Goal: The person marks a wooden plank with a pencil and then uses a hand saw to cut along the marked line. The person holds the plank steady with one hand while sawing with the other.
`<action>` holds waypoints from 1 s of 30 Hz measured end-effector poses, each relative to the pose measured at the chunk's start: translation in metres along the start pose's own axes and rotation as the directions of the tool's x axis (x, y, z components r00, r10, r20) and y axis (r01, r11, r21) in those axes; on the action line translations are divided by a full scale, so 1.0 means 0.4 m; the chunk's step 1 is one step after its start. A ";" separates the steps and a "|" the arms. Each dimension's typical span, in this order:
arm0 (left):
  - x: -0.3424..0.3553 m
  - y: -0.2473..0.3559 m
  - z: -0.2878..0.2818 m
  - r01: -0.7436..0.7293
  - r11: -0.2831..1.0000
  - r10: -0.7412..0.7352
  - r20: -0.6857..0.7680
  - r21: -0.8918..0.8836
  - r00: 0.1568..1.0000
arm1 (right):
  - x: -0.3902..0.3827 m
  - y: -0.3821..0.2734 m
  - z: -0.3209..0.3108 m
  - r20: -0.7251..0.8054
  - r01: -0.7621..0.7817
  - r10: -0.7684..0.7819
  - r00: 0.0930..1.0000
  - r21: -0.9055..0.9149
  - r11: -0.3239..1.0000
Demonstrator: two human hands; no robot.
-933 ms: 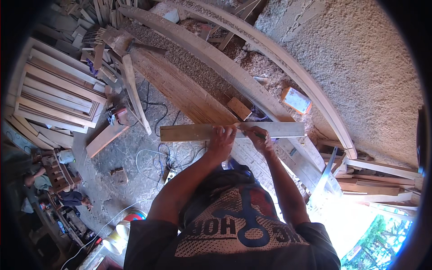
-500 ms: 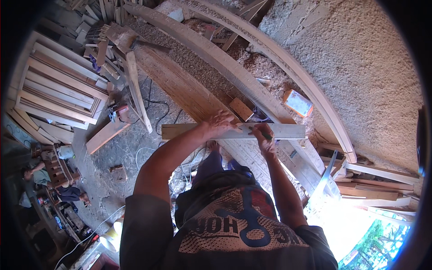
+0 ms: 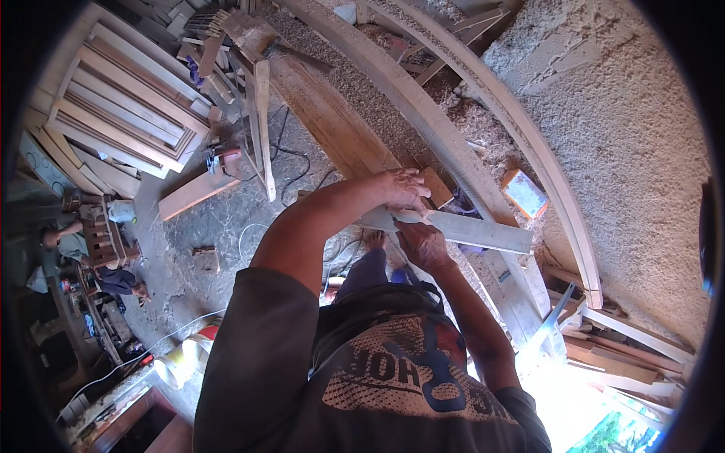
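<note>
A long pale wooden board (image 3: 483,230) lies crosswise in front of me, sloping down to the right. My left hand (image 3: 408,190) bears on it with bent fingers, its arm stretched across from the lower left. By its fingertips a small pale piece (image 3: 414,217) rests on the board; its kind is unclear. My right hand (image 3: 424,245) is closed at the board's near edge, just below the left. The green pencil seen in its fingers a moment ago is mostly hidden now. Under the board runs a wide wooden plank (image 3: 325,113).
A small wooden block (image 3: 436,189) sits beyond my left hand. Curved wooden beams (image 3: 453,136) stretch across the shavings, with an orange-and-white box (image 3: 524,193) between them. At left are a slatted wooden frame (image 3: 132,98) and a red power tool (image 3: 224,158). Another person (image 3: 72,241) is far left.
The board has tilted, its right end lower. My left hand has shifted right and up a little; my right hand has moved left along the board, closer to it. The whole view has turned slightly.
</note>
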State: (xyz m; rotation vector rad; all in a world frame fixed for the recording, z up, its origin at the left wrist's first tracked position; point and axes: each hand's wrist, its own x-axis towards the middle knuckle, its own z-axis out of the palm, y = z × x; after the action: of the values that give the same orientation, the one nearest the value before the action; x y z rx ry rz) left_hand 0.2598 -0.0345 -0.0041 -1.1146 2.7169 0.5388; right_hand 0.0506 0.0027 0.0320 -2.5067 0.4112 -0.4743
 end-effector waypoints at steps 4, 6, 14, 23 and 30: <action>-0.003 0.015 -0.032 0.023 0.999 -0.021 0.074 -0.023 0.997 | 0.007 0.000 0.023 0.041 -0.002 0.004 0.999 -0.049 0.999; 0.001 0.018 -0.041 0.030 0.999 -0.026 0.109 -0.036 0.994 | 0.006 0.003 0.025 0.065 -0.019 0.022 0.998 -0.057 0.998; -0.006 0.020 -0.028 0.048 0.998 -0.045 0.082 -0.035 0.996 | 0.015 0.013 0.017 0.102 0.001 0.005 0.995 -0.054 0.999; -0.019 0.034 -0.008 0.136 0.990 -0.134 0.047 -0.040 0.990 | 0.008 -0.015 -0.006 0.137 -0.087 0.111 0.984 -0.171 0.982; -0.013 0.050 -0.026 0.164 0.985 -0.157 0.109 -0.053 0.982 | -0.059 -0.008 -0.032 0.018 -0.245 0.255 0.967 -0.220 0.944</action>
State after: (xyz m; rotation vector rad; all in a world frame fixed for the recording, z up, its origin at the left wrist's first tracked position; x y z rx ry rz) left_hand 0.2494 -0.0219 0.0124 -1.2700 2.5105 0.6398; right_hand 0.0248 0.0084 0.0383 -2.6163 0.7899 -0.2823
